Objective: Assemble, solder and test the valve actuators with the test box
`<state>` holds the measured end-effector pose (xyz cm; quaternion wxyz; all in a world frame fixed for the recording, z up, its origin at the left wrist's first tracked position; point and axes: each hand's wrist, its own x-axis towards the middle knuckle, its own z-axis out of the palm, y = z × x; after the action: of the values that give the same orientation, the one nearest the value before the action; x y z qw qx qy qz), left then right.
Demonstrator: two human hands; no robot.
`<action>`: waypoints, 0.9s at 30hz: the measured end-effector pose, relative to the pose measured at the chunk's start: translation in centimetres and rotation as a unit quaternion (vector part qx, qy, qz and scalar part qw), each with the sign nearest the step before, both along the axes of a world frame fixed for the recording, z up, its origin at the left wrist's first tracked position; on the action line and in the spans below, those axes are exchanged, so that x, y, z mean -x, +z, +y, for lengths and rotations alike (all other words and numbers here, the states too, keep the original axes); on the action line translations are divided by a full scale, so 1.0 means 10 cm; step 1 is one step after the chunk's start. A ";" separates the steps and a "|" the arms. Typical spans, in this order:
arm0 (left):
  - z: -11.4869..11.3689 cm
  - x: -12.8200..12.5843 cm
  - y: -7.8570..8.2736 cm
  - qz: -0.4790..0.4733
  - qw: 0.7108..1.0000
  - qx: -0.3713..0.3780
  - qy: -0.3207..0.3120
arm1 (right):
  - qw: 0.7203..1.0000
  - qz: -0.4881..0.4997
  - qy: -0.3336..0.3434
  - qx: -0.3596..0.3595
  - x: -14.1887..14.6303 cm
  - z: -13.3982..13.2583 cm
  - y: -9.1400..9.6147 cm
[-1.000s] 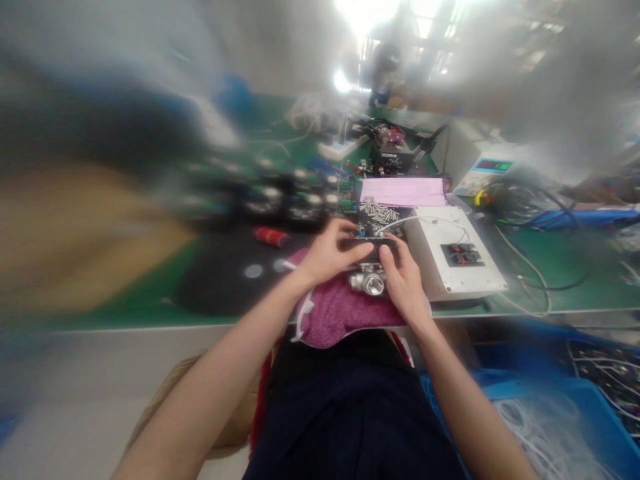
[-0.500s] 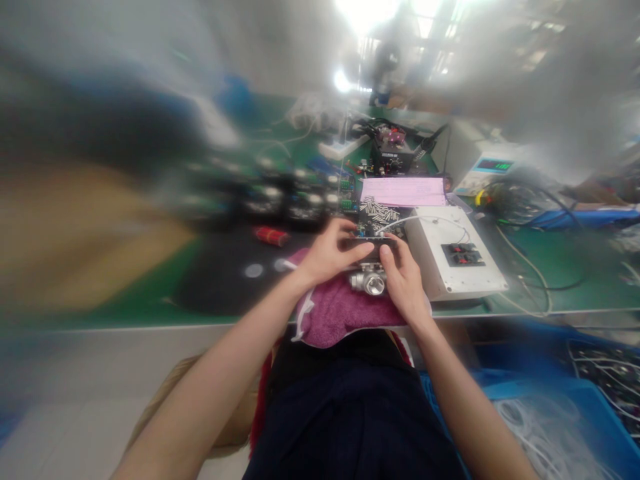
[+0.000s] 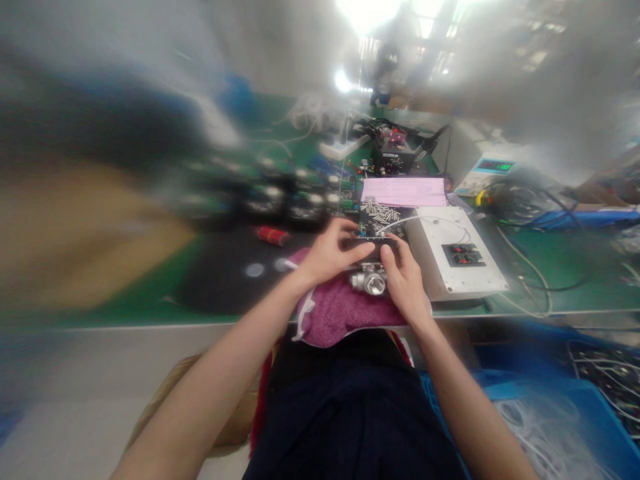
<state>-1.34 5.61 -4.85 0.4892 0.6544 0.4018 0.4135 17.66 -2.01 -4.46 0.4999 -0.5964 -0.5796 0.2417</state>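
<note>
Between my two hands sits a black actuator housing (image 3: 367,251) with a circuit board (image 3: 369,233) on its far side. My left hand (image 3: 334,251) grips its left side, thumb along the near face. My right hand (image 3: 400,267) holds the right side, thumb on the near face and fingers round the edge. Below the housing is a shiny metal valve body (image 3: 370,283), resting on a purple cloth (image 3: 345,310). A white cable (image 3: 415,217) runs from the board to a white box (image 3: 450,253) with black-and-red terminals.
Small metal pins (image 3: 377,211) lie in a heap behind my hands, before a pink paper sheet (image 3: 404,191). A red screwdriver handle (image 3: 273,235) lies left on a black mat (image 3: 220,273). Several black units stand at back left. A display instrument (image 3: 480,163) stands at back right.
Almost nothing differs. Both hands keep the same hold on the housing, and the surroundings shift only very slightly in view.
</note>
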 end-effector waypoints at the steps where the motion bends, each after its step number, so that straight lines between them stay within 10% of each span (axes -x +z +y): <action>1: 0.00 0.00 0.00 0.000 1.000 0.000 0.000 | 1.000 0.001 -0.001 0.000 0.00 0.00 0.00; 27: -0.01 -0.01 0.02 -0.005 1.000 0.001 -0.003 | 1.000 0.002 -0.004 -0.002 0.00 0.01 -0.03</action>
<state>-1.26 5.56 -4.60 0.4934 0.6530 0.3976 0.4148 17.71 -1.88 -4.77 0.5031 -0.5972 -0.5768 0.2400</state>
